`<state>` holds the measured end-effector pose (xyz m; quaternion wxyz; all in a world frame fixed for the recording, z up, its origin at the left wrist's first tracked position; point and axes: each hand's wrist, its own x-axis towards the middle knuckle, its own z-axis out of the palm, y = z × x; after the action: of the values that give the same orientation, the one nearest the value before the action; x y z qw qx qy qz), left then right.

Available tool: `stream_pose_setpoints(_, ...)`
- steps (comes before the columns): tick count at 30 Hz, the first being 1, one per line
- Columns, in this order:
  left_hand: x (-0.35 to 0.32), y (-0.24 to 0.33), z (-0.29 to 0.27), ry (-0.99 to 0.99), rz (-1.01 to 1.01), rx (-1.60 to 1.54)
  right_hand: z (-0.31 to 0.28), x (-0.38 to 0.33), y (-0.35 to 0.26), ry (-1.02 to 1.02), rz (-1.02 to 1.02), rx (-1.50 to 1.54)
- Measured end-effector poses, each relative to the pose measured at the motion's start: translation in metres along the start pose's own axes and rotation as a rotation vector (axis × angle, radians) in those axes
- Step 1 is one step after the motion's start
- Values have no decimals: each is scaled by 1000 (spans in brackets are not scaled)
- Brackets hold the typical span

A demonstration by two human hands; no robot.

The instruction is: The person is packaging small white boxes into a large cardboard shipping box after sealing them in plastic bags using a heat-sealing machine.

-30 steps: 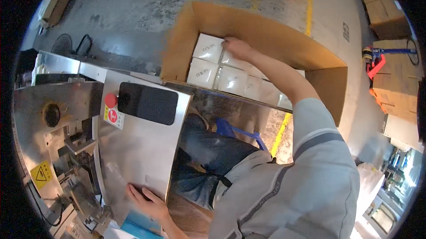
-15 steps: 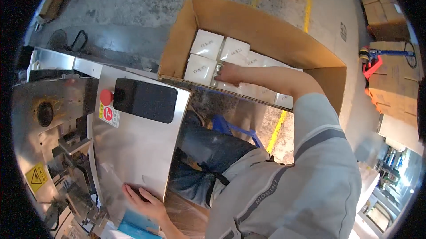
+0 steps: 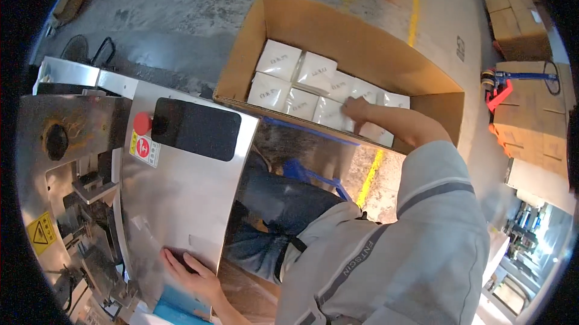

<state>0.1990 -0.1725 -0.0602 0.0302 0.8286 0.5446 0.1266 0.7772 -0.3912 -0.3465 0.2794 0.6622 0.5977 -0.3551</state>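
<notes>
A deep cardboard box (image 3: 362, 35) holds several white wrapped packs (image 3: 316, 73) with small dark print, set in two rows. My right hand (image 3: 357, 110) reaches down into the box, at the near row between a front pack (image 3: 328, 112) and the packs to its right. Its fingers point downward and are mostly hidden, so their grip does not show. Farther left and nearer, my left hand (image 3: 192, 269) lies on the metal machine top (image 3: 181, 204), fingers stretched out and holding nothing.
A black phone (image 3: 196, 129) lies on the metal top beside a red knob (image 3: 142, 123). Machine parts (image 3: 90, 192) with a yellow warning sticker (image 3: 41, 233) are at the left. A blue-handled pallet truck (image 3: 525, 76) and stacked cartons (image 3: 531, 126) stand at the right.
My right hand has moved right along the near row, and a pack that it covered before now shows. My left hand stays on the metal top; the view has shifted slightly.
</notes>
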Motion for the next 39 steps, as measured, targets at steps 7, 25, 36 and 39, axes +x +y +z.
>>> stream_pose_setpoints(7, -1, -1, -2, 15, 50, 6, -34, 2, 30, -130, 108, -64)
stream_pose_setpoints(25, 3, 2, -2, -12, 23, -4, 38, -42, 42, -226, 305, 1722)
stream_pose_setpoints(36, -1, 4, -1, -5, 44, 15, -14, 34, -46, -60, -66, 1566)
stream_pose_setpoints(39, -3, 1, 0, -3, 37, 15, -18, -4, -14, 167, 52, 1461)
